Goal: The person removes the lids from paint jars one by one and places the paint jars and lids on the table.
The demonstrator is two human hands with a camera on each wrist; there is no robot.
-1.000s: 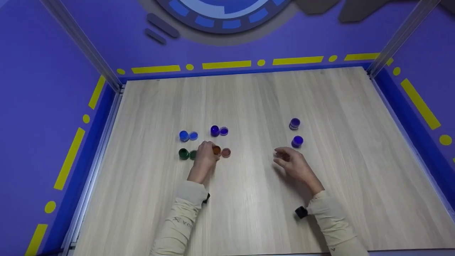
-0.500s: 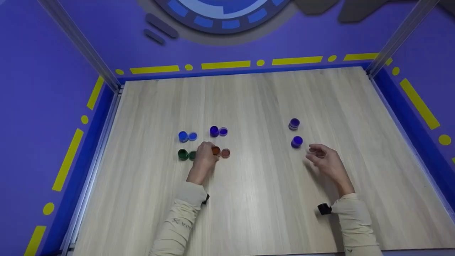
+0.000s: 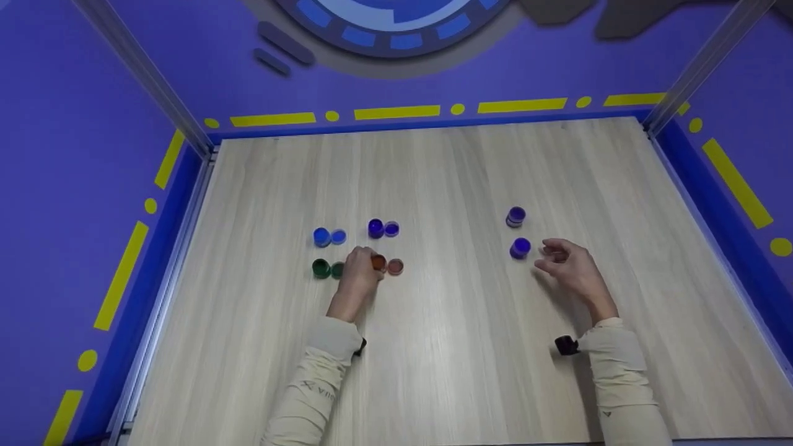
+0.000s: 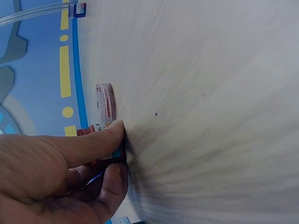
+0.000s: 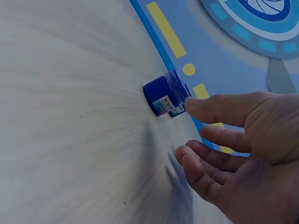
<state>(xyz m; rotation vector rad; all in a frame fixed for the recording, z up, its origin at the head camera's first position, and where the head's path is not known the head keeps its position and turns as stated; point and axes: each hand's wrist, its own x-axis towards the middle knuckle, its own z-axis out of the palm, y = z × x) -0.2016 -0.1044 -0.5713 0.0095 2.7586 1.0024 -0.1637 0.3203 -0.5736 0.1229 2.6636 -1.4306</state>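
Note:
My left hand (image 3: 359, 275) grips a small open paint jar (image 3: 378, 263) of orange-brown paint, thumb on one side and fingers on the other. Its round lid (image 3: 395, 267) lies right beside it; the left wrist view shows that lid (image 4: 105, 102) standing out past my thumb. On the right, my right hand (image 3: 575, 269) hovers with loosely bent fingers and holds nothing. Just left of its fingertips stands a violet-blue paint jar (image 3: 520, 248), also seen as a blue jar (image 5: 163, 94) in the right wrist view. A second purple jar (image 3: 515, 217) stands behind it.
Left of my left hand are an open green jar (image 3: 321, 268) and its partly hidden lid (image 3: 337, 269). Behind stand a light blue jar (image 3: 321, 236) with its lid (image 3: 338, 236), and a dark blue jar (image 3: 375, 228) with its lid (image 3: 391, 229). Blue walls edge the wooden table (image 3: 446, 384).
My right hand has moved right, past the front purple jar, then slightly forward beside it. My left hand stays on the orange-brown jar.

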